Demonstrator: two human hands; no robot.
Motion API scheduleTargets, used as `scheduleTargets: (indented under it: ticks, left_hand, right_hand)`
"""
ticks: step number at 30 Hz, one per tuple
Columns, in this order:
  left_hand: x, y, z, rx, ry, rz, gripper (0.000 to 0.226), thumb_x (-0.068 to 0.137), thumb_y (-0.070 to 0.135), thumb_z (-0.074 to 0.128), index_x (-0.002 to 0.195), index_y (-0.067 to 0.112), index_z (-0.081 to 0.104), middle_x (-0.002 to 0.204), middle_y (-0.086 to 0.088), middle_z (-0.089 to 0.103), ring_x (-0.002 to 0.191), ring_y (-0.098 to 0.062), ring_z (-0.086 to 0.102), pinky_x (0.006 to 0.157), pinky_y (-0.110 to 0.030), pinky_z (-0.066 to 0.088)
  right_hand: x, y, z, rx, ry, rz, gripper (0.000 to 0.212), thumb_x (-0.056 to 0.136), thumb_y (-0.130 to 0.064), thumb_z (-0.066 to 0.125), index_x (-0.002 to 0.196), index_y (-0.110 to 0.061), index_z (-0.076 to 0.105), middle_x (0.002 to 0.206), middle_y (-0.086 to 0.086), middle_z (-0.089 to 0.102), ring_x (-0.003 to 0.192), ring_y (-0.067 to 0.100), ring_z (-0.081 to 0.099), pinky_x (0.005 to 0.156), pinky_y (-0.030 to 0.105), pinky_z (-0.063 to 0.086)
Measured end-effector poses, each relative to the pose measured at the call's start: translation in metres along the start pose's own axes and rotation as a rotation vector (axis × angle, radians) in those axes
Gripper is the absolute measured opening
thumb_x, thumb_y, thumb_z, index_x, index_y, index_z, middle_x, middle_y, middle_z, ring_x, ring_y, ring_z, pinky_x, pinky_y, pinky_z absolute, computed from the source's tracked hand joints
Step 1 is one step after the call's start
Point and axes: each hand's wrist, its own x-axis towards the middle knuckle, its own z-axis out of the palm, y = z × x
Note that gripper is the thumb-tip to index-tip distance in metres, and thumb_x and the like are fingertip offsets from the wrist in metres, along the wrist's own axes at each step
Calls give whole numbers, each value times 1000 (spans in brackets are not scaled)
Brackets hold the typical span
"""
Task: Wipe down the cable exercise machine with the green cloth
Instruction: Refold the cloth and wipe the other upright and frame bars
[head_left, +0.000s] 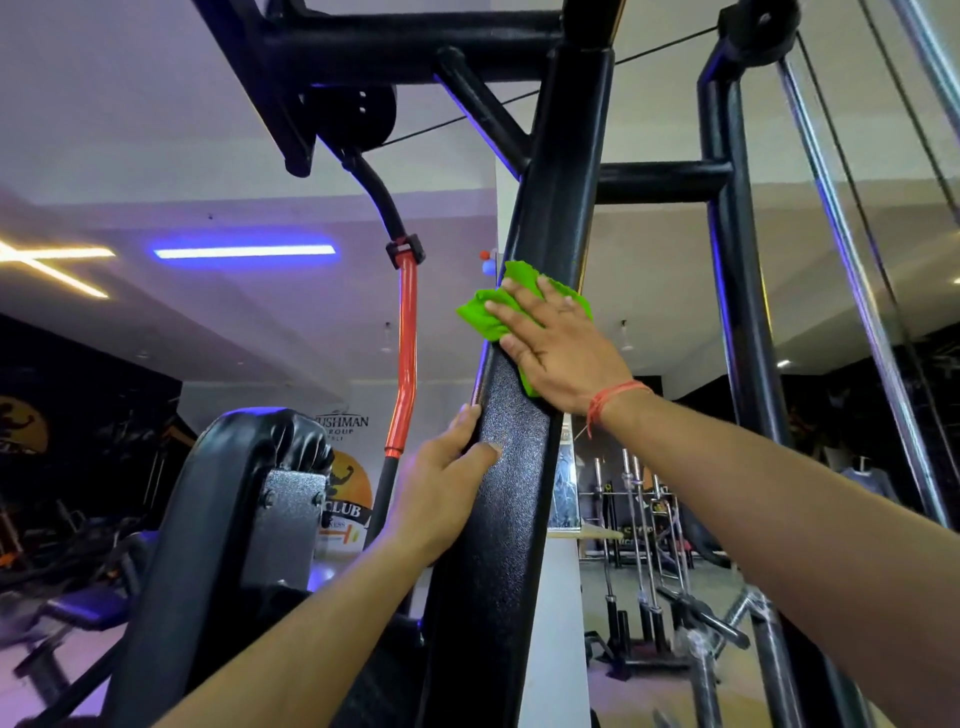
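The cable machine's black upright post (558, 171) rises through the middle of the head view, tilted slightly right. A bright green cloth (488, 309) is pressed flat against the post at mid height. My right hand (558, 348) lies spread over the cloth, palm down, with a red thread on the wrist. Lower down, my left hand (447, 486) wraps around the post's left edge, thumb on its front face. Black cross tubes and a pulley (358, 111) sit overhead.
A red and black pull-down bar (406, 348) hangs left of the post. A black padded seat back (228, 514) stands at lower left. Chrome guide rods (852, 291) and a second black frame run up the right. Barbells (636, 514) stand in a rack behind.
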Motion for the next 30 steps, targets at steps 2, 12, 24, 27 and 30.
scheduleTargets:
  ticks: [2,12,24,27,30]
  left_hand:
    - [-5,-3,2,23,6,13,54,97,19,61,149,23,47,155,13,40,143,0,35,123,-29,24]
    - [-32,-33,-10,137,20,5,50,88,32,66,138,33,59,119,32,62,106,15,56,89,-3,36]
    - [-66,-50,-24,265,-70,1,57,88,28,66,144,28,54,148,13,46,134,5,42,116,-19,31]
    - [-78,-60,-28,344,-118,49,63,85,31,60,147,22,51,153,9,43,139,8,35,116,-11,24]
    - [-94,-73,-32,456,-143,91,65,84,36,55,148,24,50,154,8,43,142,4,35,120,-19,27]
  right_hand:
    - [6,-4,2,14,42,70,54,105,-50,25,157,-39,31,168,-11,17,157,25,7,126,49,12]
    - [-27,-11,5,38,-17,-4,54,105,-49,24,158,-39,28,167,-15,20,157,22,8,126,51,13]
    - [-79,-45,24,51,-45,-24,56,106,-49,24,159,-33,27,168,-8,17,157,30,8,125,53,17]
    - [-98,-40,27,-47,-134,-336,55,107,-47,26,159,-31,27,168,-6,19,156,30,11,126,48,14]
    - [-97,-39,24,-16,-96,-149,55,107,-48,21,159,-32,27,167,-7,20,156,28,12,124,53,20]
